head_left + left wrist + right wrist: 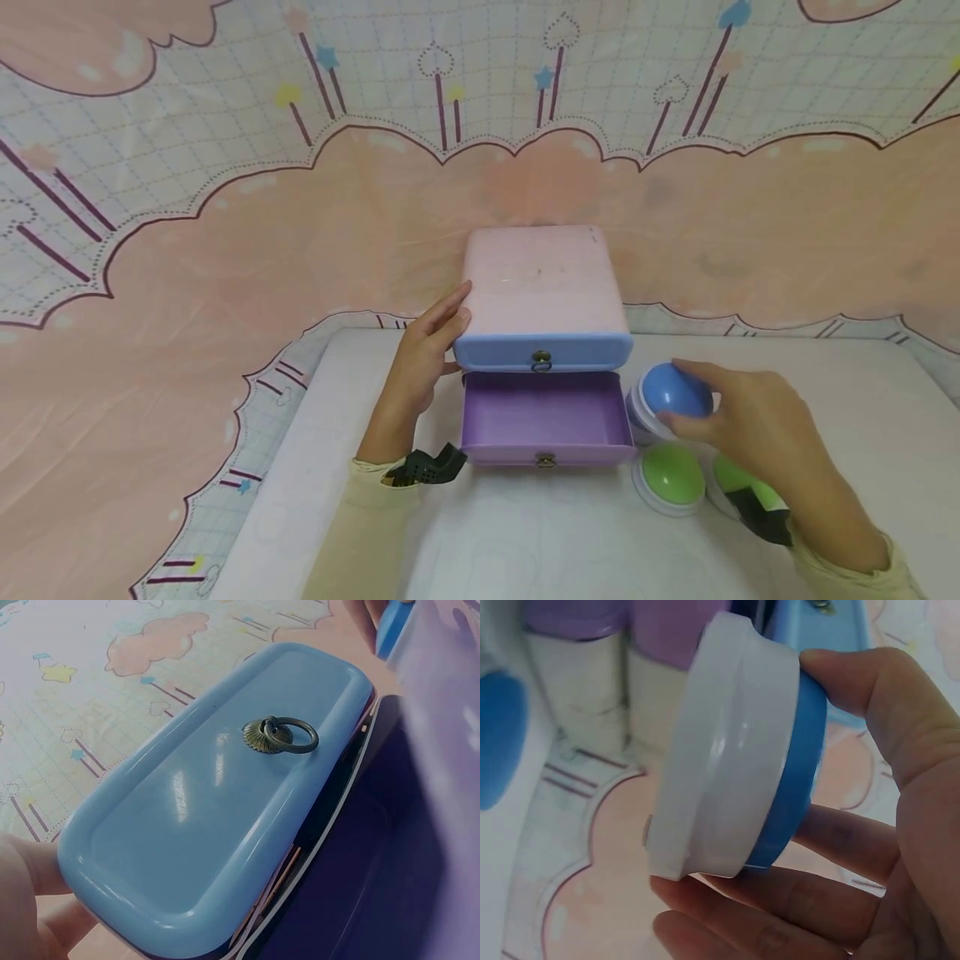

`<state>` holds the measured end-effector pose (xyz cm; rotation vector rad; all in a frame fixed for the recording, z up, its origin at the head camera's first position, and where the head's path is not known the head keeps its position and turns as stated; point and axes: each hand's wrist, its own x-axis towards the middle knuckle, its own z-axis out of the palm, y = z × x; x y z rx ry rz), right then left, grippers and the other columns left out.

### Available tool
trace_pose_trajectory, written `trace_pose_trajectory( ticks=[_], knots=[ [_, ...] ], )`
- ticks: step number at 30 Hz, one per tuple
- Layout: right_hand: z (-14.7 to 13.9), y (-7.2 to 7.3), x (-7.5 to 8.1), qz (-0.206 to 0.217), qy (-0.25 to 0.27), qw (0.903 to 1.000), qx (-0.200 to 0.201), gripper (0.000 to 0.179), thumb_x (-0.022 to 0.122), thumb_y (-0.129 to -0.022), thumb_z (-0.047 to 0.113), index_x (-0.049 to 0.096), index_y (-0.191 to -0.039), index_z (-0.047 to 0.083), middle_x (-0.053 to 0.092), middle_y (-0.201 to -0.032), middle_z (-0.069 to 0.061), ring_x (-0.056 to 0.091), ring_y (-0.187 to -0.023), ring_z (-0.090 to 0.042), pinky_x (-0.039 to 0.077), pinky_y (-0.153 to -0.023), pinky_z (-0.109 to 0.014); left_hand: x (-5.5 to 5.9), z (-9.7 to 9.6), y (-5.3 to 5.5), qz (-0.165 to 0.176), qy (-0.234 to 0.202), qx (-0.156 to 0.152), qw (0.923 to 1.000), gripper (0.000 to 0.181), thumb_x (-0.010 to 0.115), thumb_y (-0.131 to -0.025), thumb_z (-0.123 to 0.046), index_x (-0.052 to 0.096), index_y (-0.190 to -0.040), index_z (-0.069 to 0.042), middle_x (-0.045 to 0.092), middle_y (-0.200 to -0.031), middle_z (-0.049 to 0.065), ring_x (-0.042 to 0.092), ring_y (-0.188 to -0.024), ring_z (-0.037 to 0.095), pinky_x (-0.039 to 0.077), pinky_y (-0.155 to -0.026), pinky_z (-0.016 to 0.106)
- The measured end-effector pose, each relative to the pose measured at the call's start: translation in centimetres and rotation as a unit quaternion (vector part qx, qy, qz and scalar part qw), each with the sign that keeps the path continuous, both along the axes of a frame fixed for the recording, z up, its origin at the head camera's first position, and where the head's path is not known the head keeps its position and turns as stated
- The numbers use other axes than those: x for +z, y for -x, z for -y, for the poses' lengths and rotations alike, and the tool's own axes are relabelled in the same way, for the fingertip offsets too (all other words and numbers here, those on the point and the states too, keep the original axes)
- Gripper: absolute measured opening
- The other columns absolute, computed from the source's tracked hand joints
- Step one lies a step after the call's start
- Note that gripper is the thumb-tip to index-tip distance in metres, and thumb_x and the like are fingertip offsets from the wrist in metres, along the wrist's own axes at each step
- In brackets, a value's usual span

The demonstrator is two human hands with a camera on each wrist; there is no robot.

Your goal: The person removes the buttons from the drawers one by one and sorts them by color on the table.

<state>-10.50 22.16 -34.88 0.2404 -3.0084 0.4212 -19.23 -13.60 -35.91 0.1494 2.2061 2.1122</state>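
Note:
A small drawer cabinet [540, 283] with a pink top stands at the back of the white table. Its blue upper drawer [487, 353] is closed and has a brass ring pull [281, 736]. Below it the purple lower drawer [543, 417] is pulled out, with nothing seen inside. My left hand [427, 358] rests against the cabinet's left side, fingers fairly straight. To the right of the drawer, my right hand [765, 425] grips a round white button with a blue dome [735, 757], thumb on one side and fingers on the other.
Two round white buttons with green domes, a left one [672, 473] and a right one [731, 475] partly behind my right wrist, sit near the drawer's right front corner. Another blue-domed piece [499, 739] shows in the right wrist view. Patterned cloth [300, 242] hangs behind the table.

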Motion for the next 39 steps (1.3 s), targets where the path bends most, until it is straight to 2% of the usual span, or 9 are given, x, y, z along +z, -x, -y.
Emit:
trace_pose_trajectory(
  ticks=[5,8,13,15,20,31,39],
  knots=[
    [-1.5,0.0,-1.1,-0.011,0.004,0.9999,-0.013,0.074,0.085,-0.078,0.05,0.065,-0.137,0.011,0.075,-0.101,-0.02,0.051,-0.067,-0.02,0.038,-0.054,-0.028,-0.1,-0.1,0.0,-0.003,0.001,-0.001,1.0,0.047,0.059,-0.104,-0.032,0.052,-0.15,-0.035,0.033,-0.166,-0.01,0.046,-0.144,0.036,0.048,-0.099,0.069],
    [-2.3,0.1,-1.7,-0.012,0.009,0.9996,-0.025,0.077,0.086,-0.077,0.053,0.065,-0.136,0.01,0.074,-0.1,-0.021,0.053,-0.069,-0.022,0.039,-0.055,-0.029,-0.1,0.0,0.1,-0.003,0.003,0.0,1.0,0.047,0.059,-0.104,-0.032,0.053,-0.15,-0.035,0.034,-0.166,-0.009,0.046,-0.144,0.036,0.048,-0.098,0.069],
    [-3.9,0.5,-2.6,0.008,0.01,0.9988,-0.048,0.087,0.081,-0.076,0.065,0.062,-0.139,0.009,0.071,-0.111,-0.028,0.063,-0.084,-0.036,0.054,-0.064,-0.045,-0.1,0.0,0.0,-0.004,0.01,0.003,0.9999,0.047,0.059,-0.104,-0.033,0.052,-0.15,-0.036,0.034,-0.166,-0.009,0.046,-0.144,0.037,0.048,-0.097,0.069],
    [-4.6,0.7,-3.0,0.021,0.01,0.9981,-0.057,0.092,0.079,-0.075,0.069,0.06,-0.141,0.008,0.07,-0.114,-0.03,0.064,-0.09,-0.043,0.055,-0.069,-0.054,-0.1,0.0,0.0,-0.004,0.008,0.002,1.0,0.047,0.059,-0.104,-0.033,0.052,-0.15,-0.035,0.033,-0.166,-0.01,0.046,-0.144,0.038,0.048,-0.098,0.069],
    [-5.9,1.3,-3.8,0.045,0.013,0.9958,-0.078,0.098,0.075,-0.075,0.075,0.057,-0.144,0.007,0.066,-0.12,-0.033,0.062,-0.102,-0.051,0.053,-0.077,-0.065,0.0,0.0,-0.1,-0.002,0.004,0.002,1.0,0.047,0.059,-0.104,-0.031,0.052,-0.15,-0.034,0.033,-0.166,-0.01,0.046,-0.143,0.037,0.048,-0.098,0.069],
    [-7.4,1.9,-5.8,0.049,0.018,0.994,-0.096,0.098,0.077,-0.077,0.07,0.056,-0.142,0.0,0.064,-0.12,-0.036,0.061,-0.102,-0.051,0.052,-0.082,-0.067,-0.1,0.0,-0.1,0.0,0.003,0.002,1.0,0.047,0.059,-0.103,-0.032,0.052,-0.15,-0.034,0.033,-0.166,-0.011,0.046,-0.143,0.036,0.049,-0.097,0.069],
    [-8.1,2.4,-6.8,0.066,0.029,0.9931,-0.093,0.098,0.074,-0.079,0.071,0.056,-0.141,-0.002,0.058,-0.131,-0.039,0.055,-0.115,-0.06,0.049,-0.089,-0.071,0.0,0.0,0.0,0.001,0.004,0.002,1.0,0.047,0.059,-0.103,-0.033,0.052,-0.15,-0.035,0.032,-0.166,-0.011,0.047,-0.143,0.037,0.049,-0.098,0.069]
  ],
)
